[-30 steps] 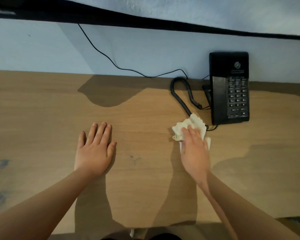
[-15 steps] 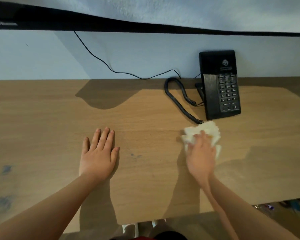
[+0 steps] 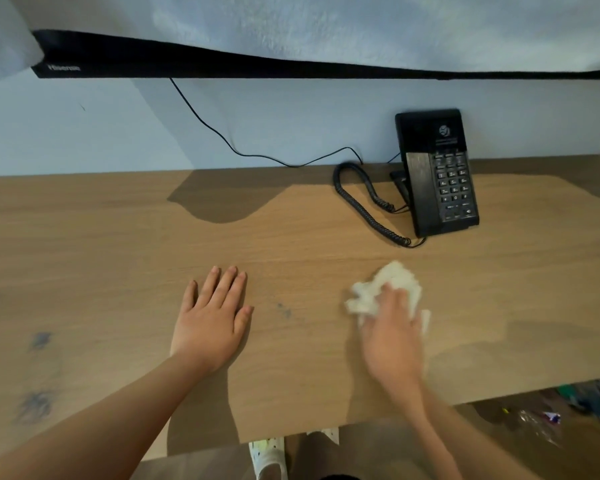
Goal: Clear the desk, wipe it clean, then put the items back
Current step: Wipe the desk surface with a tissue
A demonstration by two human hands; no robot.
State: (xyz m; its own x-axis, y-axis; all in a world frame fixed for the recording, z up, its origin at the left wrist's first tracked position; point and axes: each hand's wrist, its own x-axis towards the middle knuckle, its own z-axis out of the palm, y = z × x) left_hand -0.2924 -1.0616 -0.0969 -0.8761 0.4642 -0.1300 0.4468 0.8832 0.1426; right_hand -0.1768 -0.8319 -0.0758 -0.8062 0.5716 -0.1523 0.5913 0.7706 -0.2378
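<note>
The crumpled white wiping cloth (image 3: pixel 397 278) sits on the near right part of the light brown wooden tabletop (image 3: pixel 118 254), pinned under the fingers (image 3: pixel 392 301) of the right hand (image 3: pixel 390 336). They seem to lie fairly straight and press down on it rather than clutch it, though blur there makes this uncertain. The cloth bulges out ahead of the fingertips and to both sides.

The left hand (image 3: pixel 212 320) lies palm-down on the bare wood, well apart from the cloth, its fingers (image 3: pixel 224 282) straight and holding nothing. A small blue-grey smudge (image 3: pixel 284 310) marks the wood between the hands.

Beyond the cloth, a black push-button desk telephone (image 3: pixel 437 174) stands against the pale wall, its black coiled cord (image 3: pixel 361 202) looping on the tabletop to its left.
</note>
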